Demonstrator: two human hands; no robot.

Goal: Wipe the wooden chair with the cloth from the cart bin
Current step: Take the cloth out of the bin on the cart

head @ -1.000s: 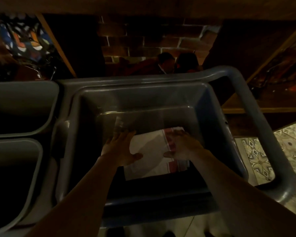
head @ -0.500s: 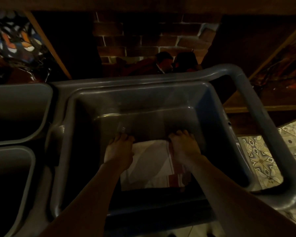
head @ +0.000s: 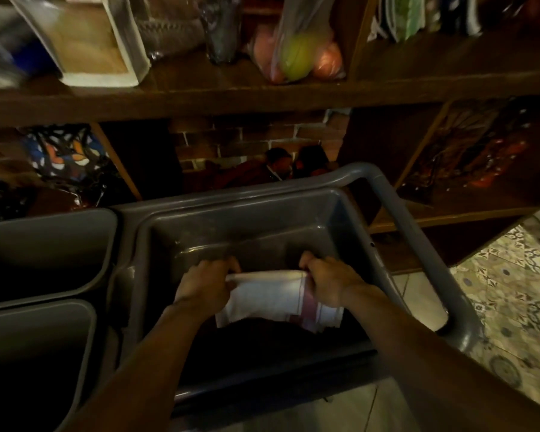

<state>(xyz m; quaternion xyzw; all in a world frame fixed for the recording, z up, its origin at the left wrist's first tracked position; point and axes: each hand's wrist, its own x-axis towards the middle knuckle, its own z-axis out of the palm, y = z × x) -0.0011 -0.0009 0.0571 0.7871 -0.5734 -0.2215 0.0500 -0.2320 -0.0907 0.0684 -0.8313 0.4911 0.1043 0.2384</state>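
A white cloth [head: 268,299] with a red-striped edge hangs inside the grey cart bin [head: 250,213]. My left hand [head: 205,283] grips its upper left corner. My right hand [head: 328,282] grips the upper right corner. The top edge is stretched tight between both fists, and the lower part drapes down into the dark bin. No wooden chair is in view.
Two smaller grey bins [head: 44,244] sit on the cart to the left. The grey cart handle [head: 418,238] curves along the right. A dark wooden shelf [head: 262,98] above holds a bag of fruit [head: 296,51] and a box. Patterned tile floor [head: 518,291] lies at right.
Both hands have closed on the cloth's far edge and lifted it off the bin floor. My view has tilted up, bringing the shelf into sight.
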